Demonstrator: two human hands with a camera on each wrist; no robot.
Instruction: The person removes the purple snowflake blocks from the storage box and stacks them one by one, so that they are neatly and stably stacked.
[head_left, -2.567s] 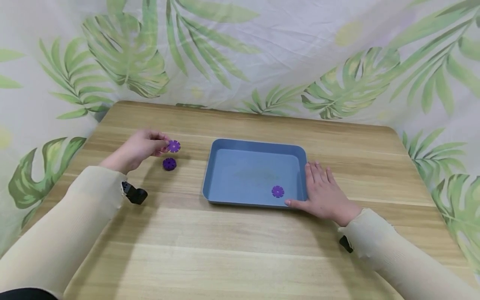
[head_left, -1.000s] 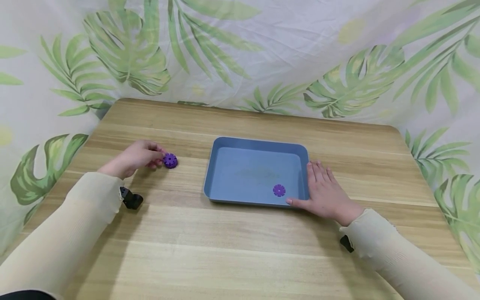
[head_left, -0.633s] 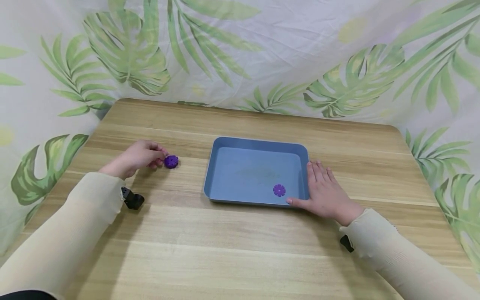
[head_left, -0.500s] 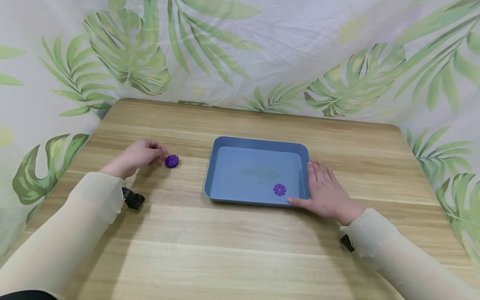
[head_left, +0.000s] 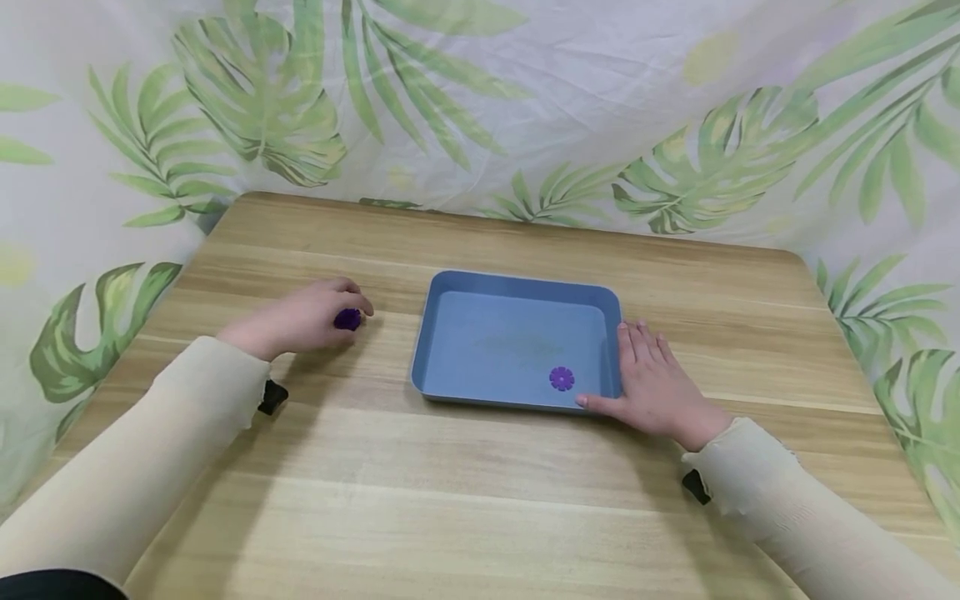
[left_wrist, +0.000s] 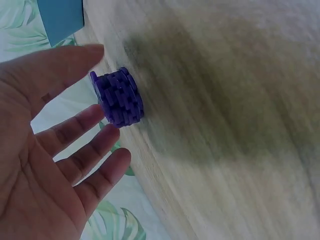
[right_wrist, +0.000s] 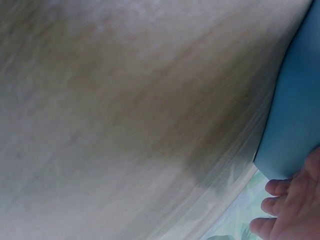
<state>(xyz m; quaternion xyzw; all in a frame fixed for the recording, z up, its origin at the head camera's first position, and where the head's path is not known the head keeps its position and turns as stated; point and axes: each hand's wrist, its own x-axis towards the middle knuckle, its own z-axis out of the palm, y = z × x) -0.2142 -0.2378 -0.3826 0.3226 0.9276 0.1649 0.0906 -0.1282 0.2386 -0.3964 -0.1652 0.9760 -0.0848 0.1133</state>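
Note:
A short stack of purple notched snowflake discs point(head_left: 347, 319) stands on the table left of the tray. My left hand point(head_left: 307, 318) reaches around this stack from the left, partly covering it in the head view. In the left wrist view the thumb and fingers point(left_wrist: 114, 165) are spread apart on either side of the stack point(left_wrist: 119, 97). My right hand point(head_left: 654, 387) lies with straight fingers along the right side of the blue tray point(head_left: 480, 358), its thumb at the front rim. One purple snowflake disc point(head_left: 562, 379) lies flat in the tray, near its front right corner.
The wooden table point(head_left: 450, 500) reaches back to a white cloth point(head_left: 570, 75) printed with green leaves. Black wrist cameras point(head_left: 273, 397) show below both cream sleeves point(head_left: 172, 417).
My left hand held a purple snowflake disc above the stack, lowered it onto the top and let go. It has since moved right, around the stack. My right hand has stayed at the tray.

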